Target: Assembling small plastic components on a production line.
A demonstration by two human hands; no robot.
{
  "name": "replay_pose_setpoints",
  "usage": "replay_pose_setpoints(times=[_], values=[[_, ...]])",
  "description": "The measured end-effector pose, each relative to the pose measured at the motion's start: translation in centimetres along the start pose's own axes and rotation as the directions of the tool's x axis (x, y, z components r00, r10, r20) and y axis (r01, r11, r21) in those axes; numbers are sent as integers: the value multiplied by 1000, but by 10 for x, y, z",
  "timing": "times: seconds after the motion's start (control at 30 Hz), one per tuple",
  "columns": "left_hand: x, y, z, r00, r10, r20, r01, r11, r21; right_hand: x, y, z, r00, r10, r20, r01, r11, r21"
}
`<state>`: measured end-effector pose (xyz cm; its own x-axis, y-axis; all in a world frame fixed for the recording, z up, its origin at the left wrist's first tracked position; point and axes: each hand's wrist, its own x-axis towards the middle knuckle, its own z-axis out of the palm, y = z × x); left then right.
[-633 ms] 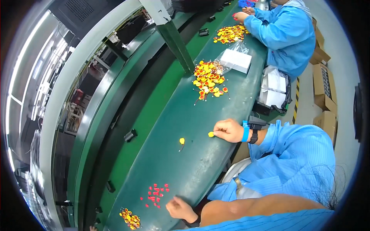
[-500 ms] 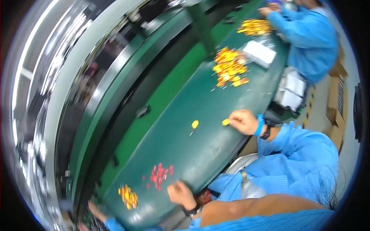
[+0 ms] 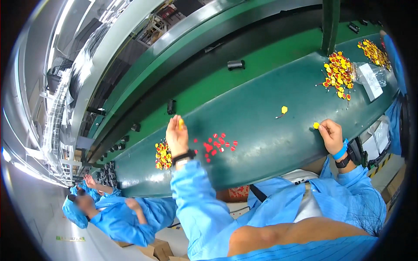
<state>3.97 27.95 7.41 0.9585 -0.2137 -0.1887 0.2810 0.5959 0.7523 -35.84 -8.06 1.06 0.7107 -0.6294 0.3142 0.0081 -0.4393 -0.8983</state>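
while left fingers (image 3: 171,125) grip one yellow piece (image 3: 181,124), right fingers (image 3: 327,125) pinch another (image 3: 316,125); barely parted.

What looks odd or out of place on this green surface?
One yellow piece lies alone on the green surface, left of the right hand and apart from the nearest yellow-and-red pile, which looks slightly odd. Nothing else clearly stands out.
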Motion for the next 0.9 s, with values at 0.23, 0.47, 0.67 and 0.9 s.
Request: replay_pose_setpoints(times=[0.23,0.47,0.67,0.9], values=[[187,-69,-7,953,182,-243,-242,939,-244,1,-7,3,1000,11,-27,-15,988,-153],[206,-107,70,795,84,-600,-273,934,-231,-4,-16,0,986,124,-115,-147,965,-219],[181,-66,55,641,304,-705,-237,952,194,14,-11,4,995,97,-27,-100,975,-199],[78,-72,106,888,389,246,-439,555,707,7,-10,5,997,29,-69,-41,984,-173]])
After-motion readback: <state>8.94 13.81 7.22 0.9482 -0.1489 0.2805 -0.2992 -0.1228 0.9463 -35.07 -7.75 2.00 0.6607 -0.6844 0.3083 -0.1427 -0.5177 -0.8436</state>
